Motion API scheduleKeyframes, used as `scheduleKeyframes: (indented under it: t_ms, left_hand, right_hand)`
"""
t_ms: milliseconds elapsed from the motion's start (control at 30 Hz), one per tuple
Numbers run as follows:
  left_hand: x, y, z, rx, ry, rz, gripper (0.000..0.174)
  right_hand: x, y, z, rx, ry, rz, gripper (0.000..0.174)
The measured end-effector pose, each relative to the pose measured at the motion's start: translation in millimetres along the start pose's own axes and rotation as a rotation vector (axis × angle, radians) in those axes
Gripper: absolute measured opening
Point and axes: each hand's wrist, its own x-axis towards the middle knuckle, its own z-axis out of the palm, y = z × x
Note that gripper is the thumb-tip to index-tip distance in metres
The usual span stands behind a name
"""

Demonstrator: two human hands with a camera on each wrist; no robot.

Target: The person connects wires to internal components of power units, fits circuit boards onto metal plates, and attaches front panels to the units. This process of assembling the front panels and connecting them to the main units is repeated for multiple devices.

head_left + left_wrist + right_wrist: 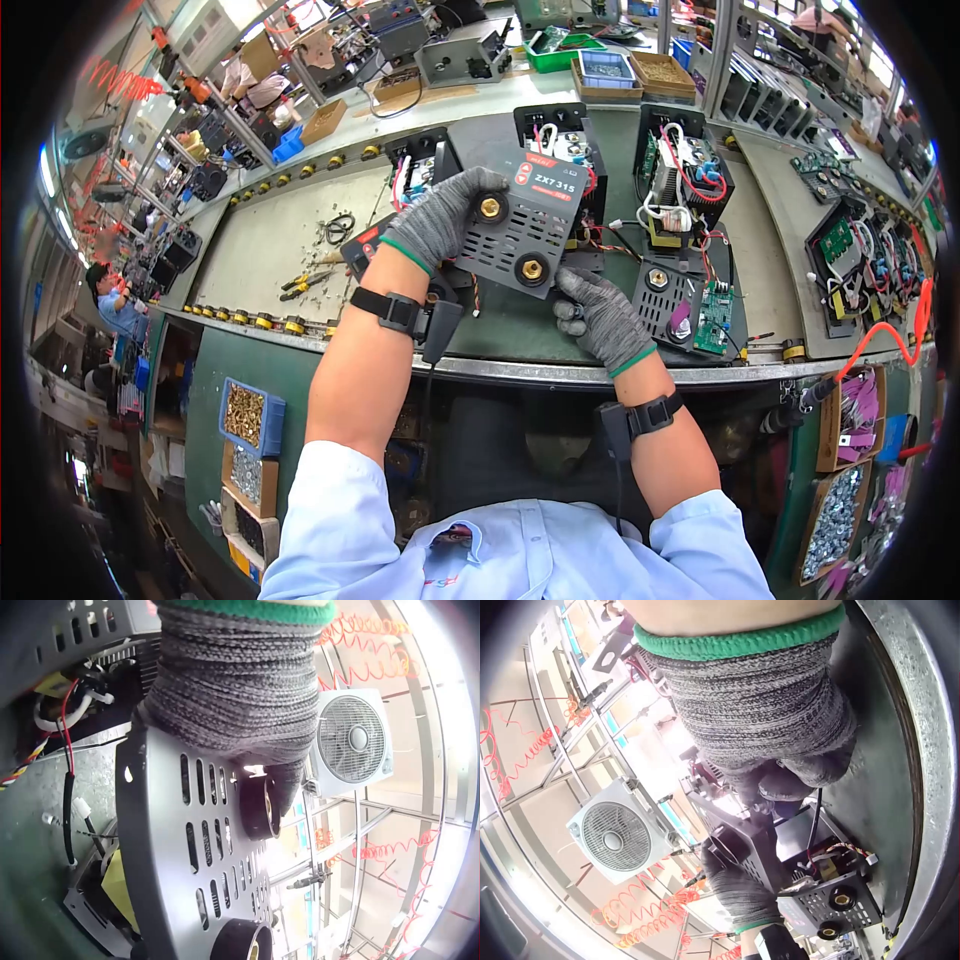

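A grey slotted panel marked ZX7315 [540, 232] is held tilted above the bench, two round brass-centred sockets on its face. My gloved left hand [440, 218] grips its upper left side; the left wrist view shows that glove [232, 682] over the panel's edge [154, 840]. At the lower right corner, my gloved right hand [608, 325] has curled fingers against the panel. From the right wrist, the right glove [757, 720] hides part of the panel [763, 855], with the left glove [739, 889] on the far side. The right fingertips' exact contact is partly hidden.
Open units with wires and boards stand behind the panel, one [680, 175] to the right. Another slotted panel [660, 290] lies beside a green circuit board [715, 318]. Pliers [300, 288] lie left. Parts boxes [268, 425] stand below the bench's metal front rail [480, 372].
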Motion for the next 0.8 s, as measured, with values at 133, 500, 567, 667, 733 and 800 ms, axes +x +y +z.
scheduleKeyframes:
  t_ms: [133,500,567,667,733,800]
  left_hand:
    - [0,-13,-2,-0.082,-0.077,-0.014,0.046]
    - [2,-38,-16,-0.243,-0.097,0.028,0.044]
    - [2,-41,-22,-0.292,-0.104,0.021,0.044]
    - [2,-43,-23,-0.197,-0.070,0.039,0.044]
    - [1,-50,-25,-0.217,-0.068,0.072,0.043]
    - [-3,-49,-23,-0.248,-0.058,0.054,0.043]
  right_hand:
    - [16,10,-2,0.031,-0.059,0.019,0.014]
    - [12,11,-2,0.036,-0.011,-0.051,0.022]
    - [11,12,0,-0.028,-0.041,-0.076,0.025]
    - [7,11,2,0.016,0.014,-0.049,0.026]
    - [7,14,-2,-0.007,-0.005,-0.046,0.026]
    - [4,13,-1,0.050,-0.011,-0.054,0.026]
